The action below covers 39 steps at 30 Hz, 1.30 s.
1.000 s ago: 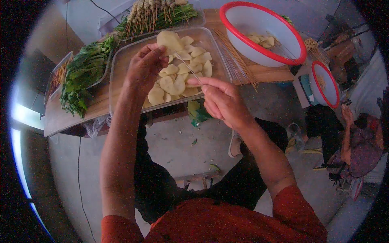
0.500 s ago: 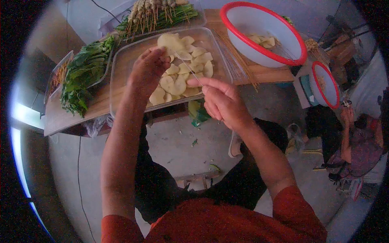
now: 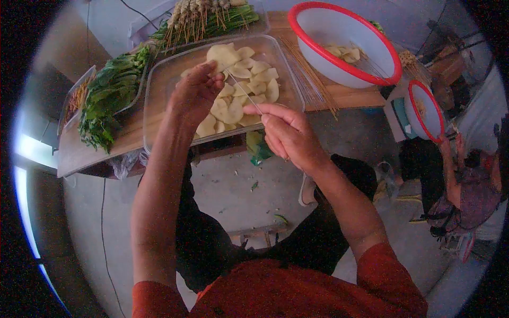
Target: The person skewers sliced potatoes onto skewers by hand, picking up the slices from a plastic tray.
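My left hand (image 3: 197, 91) pinches a pale potato slice (image 3: 222, 54) above the clear plastic tray (image 3: 147, 114). In my right hand (image 3: 290, 132) is a thin metal skewer (image 3: 245, 93), gripped near its lower end with the index finger stretched along it. The skewer's far end reaches the held slice; whether it passes through is too fine to tell. Beneath the skewer, several loose potato slices (image 3: 259, 87) overlap in the tray.
A white basin with a red rim (image 3: 339, 54) holds more slices at the back right. Loose skewers (image 3: 313, 74) lie beside the tray. Leafy greens (image 3: 116, 87) stand left, skewered food (image 3: 196, 21) behind. Another person (image 3: 469, 185) sits at right near a red-rimmed basin (image 3: 441, 114).
My right hand and the skewer have shifted slightly left. My left hand has barely moved, still on the slice. At right, the other person's hands have risen toward the smaller basin.
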Available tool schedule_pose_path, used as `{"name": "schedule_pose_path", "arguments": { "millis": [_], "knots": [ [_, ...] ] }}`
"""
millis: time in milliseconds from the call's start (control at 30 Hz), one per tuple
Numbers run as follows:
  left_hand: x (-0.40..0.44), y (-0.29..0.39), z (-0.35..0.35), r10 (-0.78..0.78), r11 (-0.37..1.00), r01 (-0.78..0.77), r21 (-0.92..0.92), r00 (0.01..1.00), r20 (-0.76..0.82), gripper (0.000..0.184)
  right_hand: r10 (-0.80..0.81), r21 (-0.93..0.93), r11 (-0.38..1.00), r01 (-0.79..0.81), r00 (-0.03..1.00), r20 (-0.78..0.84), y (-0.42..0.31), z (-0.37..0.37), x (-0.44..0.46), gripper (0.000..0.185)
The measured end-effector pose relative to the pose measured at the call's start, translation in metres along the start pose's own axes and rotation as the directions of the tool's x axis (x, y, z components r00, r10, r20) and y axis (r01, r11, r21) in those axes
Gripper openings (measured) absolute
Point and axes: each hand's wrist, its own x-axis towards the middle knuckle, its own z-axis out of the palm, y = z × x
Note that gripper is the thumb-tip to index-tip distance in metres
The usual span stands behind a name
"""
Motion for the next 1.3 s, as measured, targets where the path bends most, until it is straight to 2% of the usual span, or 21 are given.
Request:
{"name": "schedule_pose_path", "arguments": {
  "millis": [133, 200, 400, 633, 700, 800, 1033, 1133, 1300],
  "knots": [
    [0.0054, 0.0001, -0.0057, -0.018, 1.000, 0.018, -0.006, 1.000, -0.022, 0.013, -0.010, 0.014, 1.000, 0.011, 1.000, -0.001, 0.0023, 0.0004, 0.0003, 0.034],
    [0.0049, 0.0025, -0.0068, -0.046, 0.999, 0.046, -0.005, 0.993, 0.105, 0.011, -0.018, 0.012, 1.000, 0.018, 1.000, 0.000, 0.0022, 0.0007, 0.0005, 0.034],
    [0.0052, 0.0014, -0.0060, -0.053, 0.998, 0.055, -0.039, 0.997, 0.058, 0.010, -0.007, -0.006, 1.000, 0.007, 1.000, 0.000, 0.0005, 0.0010, -0.0009, 0.033],
    [0.0063, 0.0019, -0.0066, -0.067, 0.996, 0.072, -0.052, 0.992, 0.103, 0.012, -0.013, -0.003, 1.000, 0.013, 1.000, -0.004, 0.0041, 0.0003, 0.0011, 0.033],
    [0.0078, 0.0010, -0.0063, -0.076, 0.995, 0.078, -0.059, 0.997, 0.028, 0.011, -0.014, -0.007, 1.000, 0.014, 1.000, -0.009, 0.0025, 0.0011, 0.0008, 0.033],
    [0.0114, -0.0008, -0.0088, -0.072, 0.995, 0.078, -0.066, 0.993, 0.089, 0.011, 0.009, 0.000, 1.000, -0.009, 1.000, -0.011, -0.0005, 0.0014, -0.0001, 0.033],
    [0.0088, -0.0008, -0.0053, -0.081, 0.993, 0.088, -0.079, 0.993, 0.085, 0.009, 0.004, -0.015, 1.000, -0.004, 1.000, -0.025, 0.0015, 0.0028, 0.0006, 0.032],
    [0.0080, -0.0010, -0.0036, -0.096, 0.992, 0.098, -0.081, 0.995, 0.027, 0.009, -0.005, -0.013, 1.000, 0.005, 1.000, -0.017, 0.0031, 0.0023, 0.0010, 0.032],
    [0.0056, -0.0023, -0.0037, -0.071, 0.996, 0.076, -0.046, 0.993, 0.093, 0.010, -0.010, -0.052, 0.999, 0.008, 0.999, -0.033, 0.0009, 0.0052, 0.0004, 0.032]
  ]
}}
